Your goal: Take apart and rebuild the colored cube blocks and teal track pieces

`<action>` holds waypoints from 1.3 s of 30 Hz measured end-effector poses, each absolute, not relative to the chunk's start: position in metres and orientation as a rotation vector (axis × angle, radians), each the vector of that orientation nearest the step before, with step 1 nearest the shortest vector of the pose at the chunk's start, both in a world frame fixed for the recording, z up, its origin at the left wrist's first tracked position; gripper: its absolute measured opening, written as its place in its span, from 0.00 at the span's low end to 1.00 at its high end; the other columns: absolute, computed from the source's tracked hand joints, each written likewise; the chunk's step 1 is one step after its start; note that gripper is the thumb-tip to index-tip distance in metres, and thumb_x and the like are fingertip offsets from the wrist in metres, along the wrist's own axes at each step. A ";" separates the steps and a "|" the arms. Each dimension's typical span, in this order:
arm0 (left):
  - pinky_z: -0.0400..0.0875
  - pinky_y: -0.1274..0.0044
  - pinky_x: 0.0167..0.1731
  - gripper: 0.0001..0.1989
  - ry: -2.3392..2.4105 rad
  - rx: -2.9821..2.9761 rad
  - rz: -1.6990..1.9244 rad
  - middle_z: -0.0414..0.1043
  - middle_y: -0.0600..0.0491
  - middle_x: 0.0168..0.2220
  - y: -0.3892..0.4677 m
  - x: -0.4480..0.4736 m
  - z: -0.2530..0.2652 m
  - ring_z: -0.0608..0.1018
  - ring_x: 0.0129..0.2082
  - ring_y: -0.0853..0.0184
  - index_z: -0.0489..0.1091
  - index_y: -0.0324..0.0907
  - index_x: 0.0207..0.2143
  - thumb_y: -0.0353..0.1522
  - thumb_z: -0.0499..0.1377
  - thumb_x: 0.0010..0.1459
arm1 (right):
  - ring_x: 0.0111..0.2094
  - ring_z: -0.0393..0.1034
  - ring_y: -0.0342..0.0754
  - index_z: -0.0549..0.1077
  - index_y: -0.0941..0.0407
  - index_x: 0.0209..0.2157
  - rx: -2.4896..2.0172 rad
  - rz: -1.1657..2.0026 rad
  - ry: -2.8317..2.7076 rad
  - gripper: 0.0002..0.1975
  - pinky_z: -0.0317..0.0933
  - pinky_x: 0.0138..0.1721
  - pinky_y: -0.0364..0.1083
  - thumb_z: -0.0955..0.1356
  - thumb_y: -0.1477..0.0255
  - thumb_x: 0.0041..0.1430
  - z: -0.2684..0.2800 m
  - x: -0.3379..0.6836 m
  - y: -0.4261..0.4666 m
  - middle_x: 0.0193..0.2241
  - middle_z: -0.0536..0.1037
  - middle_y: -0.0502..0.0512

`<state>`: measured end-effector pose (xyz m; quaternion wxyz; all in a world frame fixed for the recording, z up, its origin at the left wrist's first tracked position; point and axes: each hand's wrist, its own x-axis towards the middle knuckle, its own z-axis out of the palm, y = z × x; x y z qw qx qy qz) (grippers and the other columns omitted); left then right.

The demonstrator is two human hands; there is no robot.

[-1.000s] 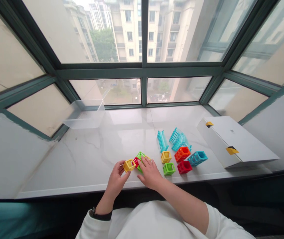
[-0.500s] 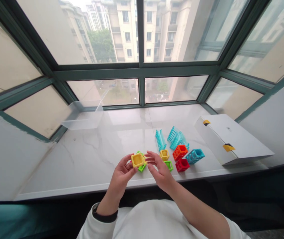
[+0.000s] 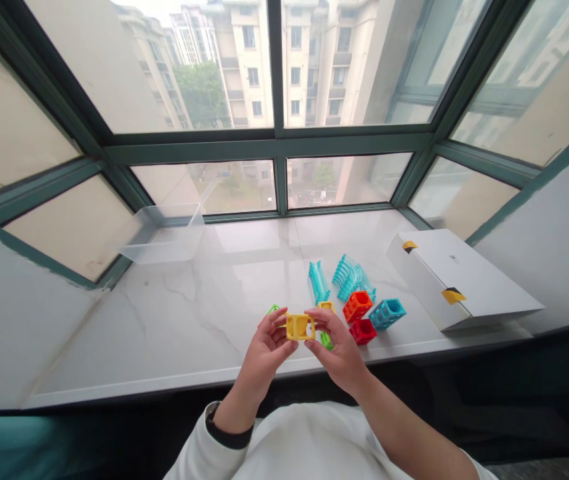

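Between my two hands, above the front of the white sill, is a yellow hollow building block [image 3: 299,327]. The fingertips of my left hand [image 3: 270,341] pinch its left side, and those of my right hand [image 3: 338,347] grip its right side. Behind the hands, partly hidden, are a green block [image 3: 273,309], another yellow block [image 3: 326,307] and a second green block [image 3: 326,341]. Just right of my right hand sit a red block [image 3: 363,331], an orange block [image 3: 358,306] and a blue block [image 3: 387,313].
Translucent blue track pieces [image 3: 319,283] lie behind the blocks, a curved one [image 3: 348,277] among them. A white box [image 3: 469,277] with yellow-black tabs stands at the right. A clear plastic bin [image 3: 164,250] is at the back left, near the windows.
My right hand has closed on the yellow block, which my left hand was holding alone. Both hands have shifted slightly right, and the block has been turned.
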<state>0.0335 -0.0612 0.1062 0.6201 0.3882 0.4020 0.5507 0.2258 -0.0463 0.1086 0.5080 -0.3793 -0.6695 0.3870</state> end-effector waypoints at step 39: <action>0.77 0.65 0.56 0.24 1.309 2.056 1.140 0.76 0.49 0.57 -0.033 0.060 0.113 0.81 0.54 0.60 0.67 0.52 0.62 0.32 0.63 0.66 | 0.60 0.72 0.57 0.72 0.48 0.61 -1.031 0.704 -1.800 0.22 0.71 0.58 0.56 0.71 0.71 0.67 0.124 0.279 -0.028 0.59 0.77 0.58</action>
